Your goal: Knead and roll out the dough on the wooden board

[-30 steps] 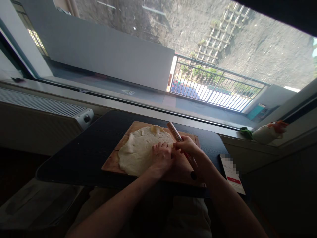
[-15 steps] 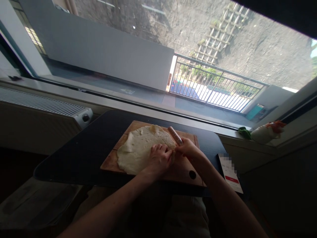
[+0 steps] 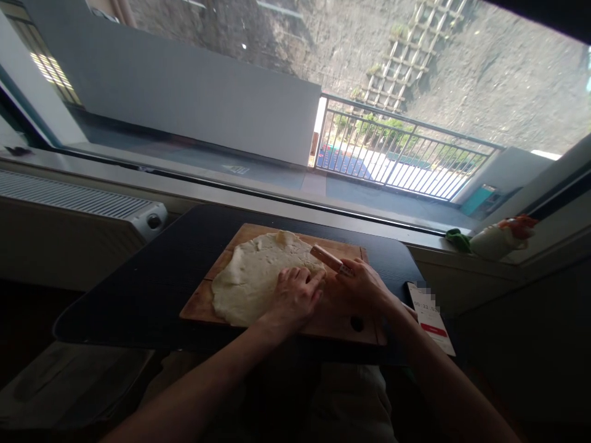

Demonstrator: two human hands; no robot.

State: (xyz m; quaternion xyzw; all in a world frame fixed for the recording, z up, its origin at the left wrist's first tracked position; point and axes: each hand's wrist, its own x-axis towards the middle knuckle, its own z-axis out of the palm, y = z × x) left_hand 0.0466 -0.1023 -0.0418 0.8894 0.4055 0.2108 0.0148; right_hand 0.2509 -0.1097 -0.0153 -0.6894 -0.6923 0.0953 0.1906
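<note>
A wide, flat sheet of pale dough [image 3: 253, 271] with an uneven edge lies on a wooden cutting board [image 3: 341, 320]. My left hand [image 3: 298, 292] rests on the dough's right side, its fingers apart and pressing down on the surface. In my right hand [image 3: 362, 280] is a wooden rolling pin [image 3: 325, 255], gripped with the fingers wrapped round it. One end of the pin points to the dough's upper right edge; its middle is hidden behind the hand, and a thin part shows beyond the wrist.
The board sits on a dark table [image 3: 124, 295]. A phone [image 3: 431, 320] with a timer lies at the table's right edge. Beyond are a windowsill [image 3: 277, 206], a radiator [image 3: 92, 203] at left, and a white pot [image 3: 494, 241] beside a green item [image 3: 458, 240] at right.
My right hand has moved right with the rolling pin, away from my left hand, and the pin has turned flatter. My left hand stays on the dough, its fingers slightly more spread.
</note>
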